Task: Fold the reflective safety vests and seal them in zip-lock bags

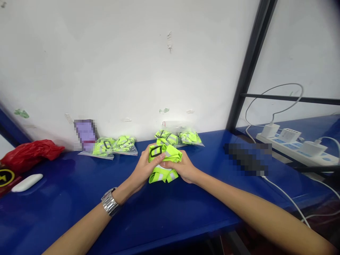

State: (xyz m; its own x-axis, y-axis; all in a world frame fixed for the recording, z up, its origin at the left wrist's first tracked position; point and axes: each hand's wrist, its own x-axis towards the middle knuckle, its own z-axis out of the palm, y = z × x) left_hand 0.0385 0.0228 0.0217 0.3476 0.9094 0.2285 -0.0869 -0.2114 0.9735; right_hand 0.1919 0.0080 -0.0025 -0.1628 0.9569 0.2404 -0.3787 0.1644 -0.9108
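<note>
Now, far left: red plastic bag (32, 155), crumpled on the table (53, 212), with a white oval case (27, 182) just in front.
Back left: two clear bags (107, 148) of folded neon packs against the wall (119, 71), beside a purple item (85, 134) too pixelated to name.
Left hand (145, 168): closed on the vest (164, 163), curled over its top, steel watch (109, 202) on the wrist.
Vest: neon yellow, silver-striped, black buckle on top, loosely folded between both hands, low over the table's middle, any contact with the table hidden.
Right hand (180, 166): closed too, gripping the vest's right side.
Back right: two more bags (175, 139) just behind the vest.
Far right: pixelated dark item (248, 159), white cable (287, 198), power strip (294, 147) past a black post (249, 67).
Risk: loose folds springing apart if the grip eases; bags shoved by a push toward the wall; cable snagged by a wide swing right.
Edges: near table edge well below the hands, wall close behind the bags, more room toward the body.
</note>
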